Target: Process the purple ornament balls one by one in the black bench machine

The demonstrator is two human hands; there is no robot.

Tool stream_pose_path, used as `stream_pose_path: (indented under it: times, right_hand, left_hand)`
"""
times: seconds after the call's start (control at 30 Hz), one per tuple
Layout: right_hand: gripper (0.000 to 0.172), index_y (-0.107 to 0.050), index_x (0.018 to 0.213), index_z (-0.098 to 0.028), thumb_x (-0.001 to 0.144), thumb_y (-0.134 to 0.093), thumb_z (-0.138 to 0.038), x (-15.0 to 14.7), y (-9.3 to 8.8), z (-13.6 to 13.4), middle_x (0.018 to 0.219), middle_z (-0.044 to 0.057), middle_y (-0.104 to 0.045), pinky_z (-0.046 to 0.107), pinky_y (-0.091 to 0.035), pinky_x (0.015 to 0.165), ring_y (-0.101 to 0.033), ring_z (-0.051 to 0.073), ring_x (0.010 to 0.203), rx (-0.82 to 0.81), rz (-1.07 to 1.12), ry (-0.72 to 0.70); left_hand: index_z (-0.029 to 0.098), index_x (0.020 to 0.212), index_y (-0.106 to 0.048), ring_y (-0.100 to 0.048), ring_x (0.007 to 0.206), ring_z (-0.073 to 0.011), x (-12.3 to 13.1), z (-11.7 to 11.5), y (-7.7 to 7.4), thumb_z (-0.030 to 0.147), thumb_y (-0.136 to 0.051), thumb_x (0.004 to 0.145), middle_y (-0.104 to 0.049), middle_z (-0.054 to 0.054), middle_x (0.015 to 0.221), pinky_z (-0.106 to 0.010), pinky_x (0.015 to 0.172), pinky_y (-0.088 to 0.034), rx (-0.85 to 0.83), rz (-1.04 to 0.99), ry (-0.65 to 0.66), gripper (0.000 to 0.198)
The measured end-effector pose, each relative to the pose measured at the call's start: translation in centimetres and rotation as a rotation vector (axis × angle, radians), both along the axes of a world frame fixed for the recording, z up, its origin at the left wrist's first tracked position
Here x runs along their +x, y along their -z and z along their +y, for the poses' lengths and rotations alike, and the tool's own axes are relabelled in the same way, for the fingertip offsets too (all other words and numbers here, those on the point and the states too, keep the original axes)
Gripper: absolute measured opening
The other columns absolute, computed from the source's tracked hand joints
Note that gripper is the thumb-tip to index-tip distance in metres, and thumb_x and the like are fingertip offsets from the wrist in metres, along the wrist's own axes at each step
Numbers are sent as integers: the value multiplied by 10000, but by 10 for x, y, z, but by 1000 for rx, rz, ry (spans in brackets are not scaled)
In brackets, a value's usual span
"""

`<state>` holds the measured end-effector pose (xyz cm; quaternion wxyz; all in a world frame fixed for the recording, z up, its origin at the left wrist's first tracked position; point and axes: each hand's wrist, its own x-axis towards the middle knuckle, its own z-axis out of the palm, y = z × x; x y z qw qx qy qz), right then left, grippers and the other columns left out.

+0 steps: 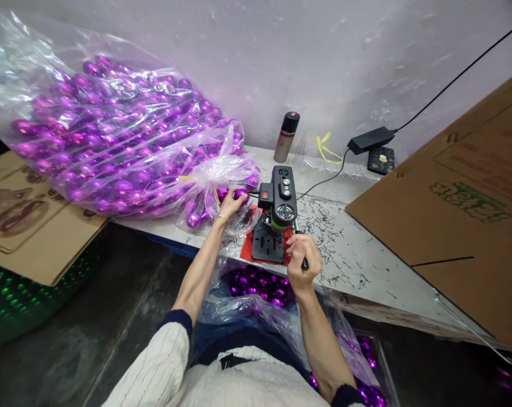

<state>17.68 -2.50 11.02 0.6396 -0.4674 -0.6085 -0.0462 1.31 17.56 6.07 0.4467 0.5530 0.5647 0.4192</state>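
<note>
Purple bauble [241, 196] sits pinched by the outstretched left hand [230, 204] — right hand [304, 257] clenched round a black handle [305, 264].

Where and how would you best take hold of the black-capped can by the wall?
Grip the can around its body, below the cap, probably from the right. It stands upright and round, suiting a wraparound hold; the wall is behind, the bag to its left, the black machine in front.

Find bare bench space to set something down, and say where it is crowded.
A small bare patch lies between the spray can, yellow tie and black machine. Black bits litter the bench toward the carton; the bulging bag crowds the left.
</note>
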Motion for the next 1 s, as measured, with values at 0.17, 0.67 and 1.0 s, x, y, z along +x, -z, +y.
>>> stream_pose_path:
  times: [0.17,0.67,1.0]
  right_hand:
    - [286,-538,714,-222,985,-472,-159,-1,-18,7,675,-8,-592,306,-452,629,-593,136,657,-14,57,32]
    - [302,-518,723,-235,1014,-438,-229,1,-24,5,673,2,-580,313,-477,644,-605,145,666,-67,9,43]
    - [269,-541,747,-226,990,-444,-163,1,-21,1,707,8,-610,312,-465,647,-606,145,682,-48,-14,12]
  left_hand:
    - [190,1359,-535,-702,1122,-236,7,-93,26,465,-742,868,-705,-117,1255,-400,1032,-548,-2,-319,103,599]
    - [171,1421,-514,-613,1298,-311,34,-135,62,480,-684,927,-639,-172,1379,-485,1110,-492,453,207,280,607]
    - [193,1420,-531,-607,1311,-304,36,-129,76,487,-720,900,-639,-159,1389,-486,1131,-475,529,156,315,626]
